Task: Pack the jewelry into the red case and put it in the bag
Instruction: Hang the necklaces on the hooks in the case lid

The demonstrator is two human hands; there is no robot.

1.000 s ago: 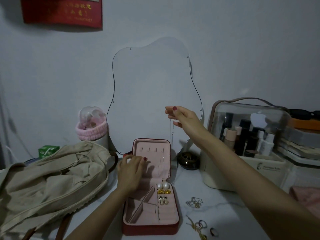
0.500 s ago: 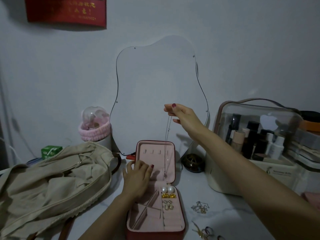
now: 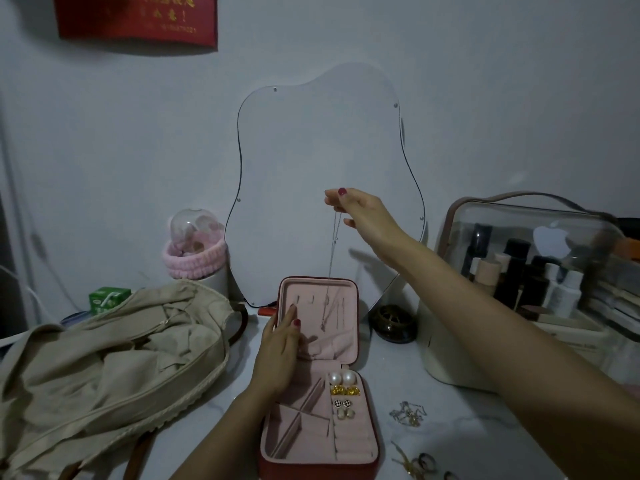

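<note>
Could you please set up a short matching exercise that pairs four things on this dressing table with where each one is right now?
Things:
1. silver necklace
2. pearl earrings
3. beige bag
4. loose rings

Places:
A. lying on the table, to the right of the red case's near corner
B. slumped open on the table, to the left of the red case
C. hanging from the right hand, in front of the case's raised lid
D. sitting in the top row of the red case, right side

Pairs: 1-C, 2-D, 3-B, 4-A
</note>
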